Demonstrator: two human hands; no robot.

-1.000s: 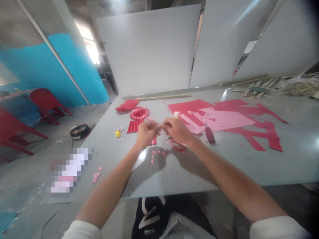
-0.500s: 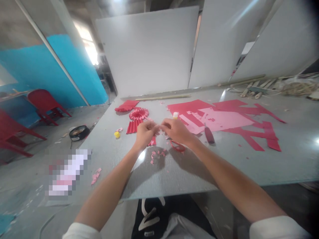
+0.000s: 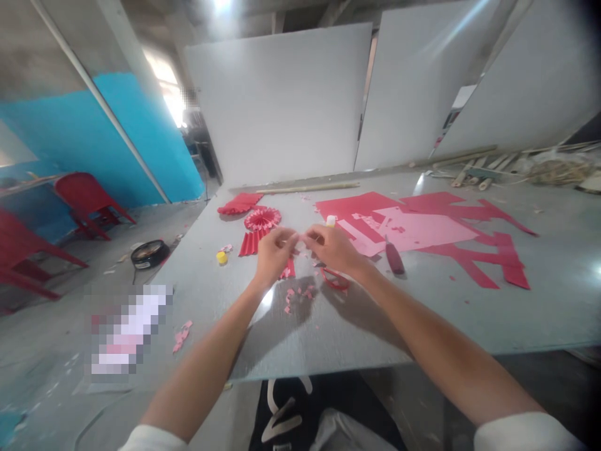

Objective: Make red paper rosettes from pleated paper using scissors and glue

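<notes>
My left hand (image 3: 273,254) and my right hand (image 3: 332,248) meet fingertip to fingertip above the grey table (image 3: 328,326), both pinched together on a small piece of pink paper (image 3: 299,240) that is too small to make out well. Red-handled scissors (image 3: 334,279) lie on the table just under my right wrist. Pink paper scraps (image 3: 297,294) are scattered below my hands. A folded red paper fan (image 3: 250,243) and a red paper rosette (image 3: 262,218) lie just beyond my left hand.
Red and pink paper sheets (image 3: 422,228) cover the right of the table, with a dark red knife (image 3: 393,258) at their near edge. A glue bottle (image 3: 331,220) and its yellow cap (image 3: 221,257) sit nearby. Red chairs (image 3: 89,202) stand at left. White boards (image 3: 282,100) stand behind.
My hands have stayed pinched together in nearly the same spot. The view has tipped slightly, so everything sits a little lower in the picture.
</notes>
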